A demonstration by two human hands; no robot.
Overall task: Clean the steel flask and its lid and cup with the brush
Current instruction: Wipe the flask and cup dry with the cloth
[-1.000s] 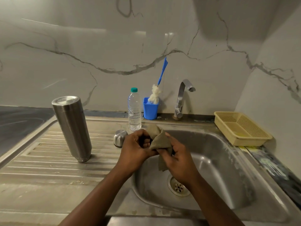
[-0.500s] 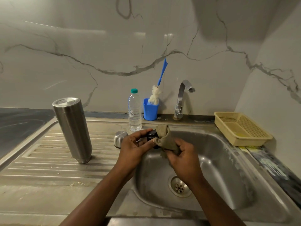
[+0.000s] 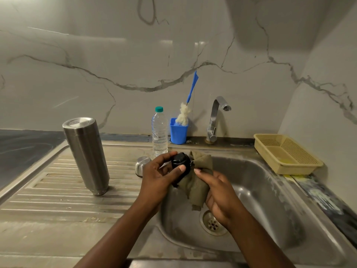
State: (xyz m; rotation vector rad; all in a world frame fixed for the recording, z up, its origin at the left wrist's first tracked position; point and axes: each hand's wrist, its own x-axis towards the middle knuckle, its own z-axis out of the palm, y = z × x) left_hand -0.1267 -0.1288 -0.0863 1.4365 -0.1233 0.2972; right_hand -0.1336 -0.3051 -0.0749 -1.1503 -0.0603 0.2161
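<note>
Your left hand (image 3: 160, 176) grips the black lid (image 3: 180, 163) between thumb and curled fingers, over the left rim of the sink (image 3: 260, 190). The lid's glossy end face tilts up toward the camera, and its lower end is buried in the olive cloth (image 3: 199, 183). Your right hand (image 3: 220, 193) grips that cloth, fingers curled round it, against the lid. The steel flask (image 3: 87, 155) stands on end on the ribbed drainboard (image 3: 48, 190), well left of your hands, its long axis near vertical and a flat closed end uppermost. The steel cup (image 3: 142, 166) sits mouth down just beside your left hand. The brush (image 3: 185, 113) stands in a blue holder (image 3: 178, 132), handle pointing up and right.
</note>
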